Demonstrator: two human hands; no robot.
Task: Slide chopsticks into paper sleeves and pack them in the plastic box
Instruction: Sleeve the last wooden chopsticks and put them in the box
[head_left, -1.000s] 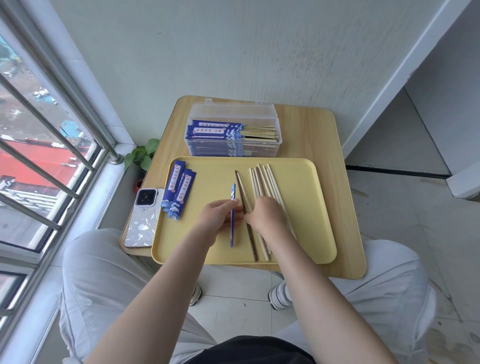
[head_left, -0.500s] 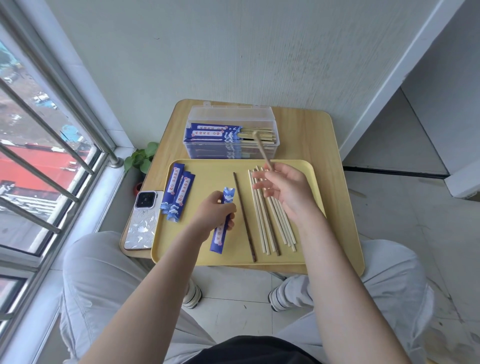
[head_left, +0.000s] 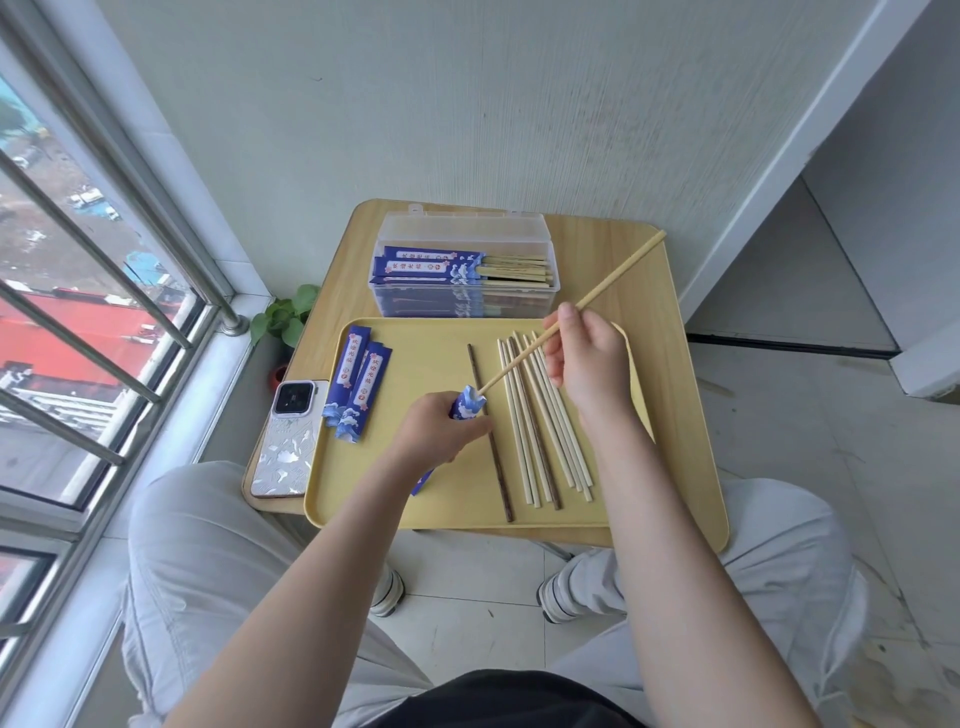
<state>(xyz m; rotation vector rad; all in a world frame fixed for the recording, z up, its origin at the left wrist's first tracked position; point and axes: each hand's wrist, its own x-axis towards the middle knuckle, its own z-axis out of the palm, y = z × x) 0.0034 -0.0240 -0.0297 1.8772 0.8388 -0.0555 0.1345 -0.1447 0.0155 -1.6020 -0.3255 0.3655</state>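
Observation:
My left hand (head_left: 441, 428) grips a blue paper sleeve (head_left: 467, 402) over the yellow tray (head_left: 415, 353), its open mouth facing up and right. My right hand (head_left: 589, 364) pinches a pale chopstick (head_left: 618, 275) that slants from upper right down to the sleeve's mouth, its tip right at the opening. Several pale chopsticks (head_left: 550, 421) and a dark one (head_left: 491, 441) lie loose on the tray. Two spare blue sleeves (head_left: 358, 379) rest at the tray's left. The clear plastic box (head_left: 465, 260) behind the tray holds several sleeved pairs.
A phone (head_left: 291, 436) lies on the small wooden table (head_left: 654, 322) left of the tray. A little green plant (head_left: 288, 317) sits by the window rail. A wall stands close behind the table. My knees are under the table's front edge.
My right hand lifted one pale chopstick off the tray and brought its tip down to the sleeve's mouth. My left hand raised and turned the sleeve.

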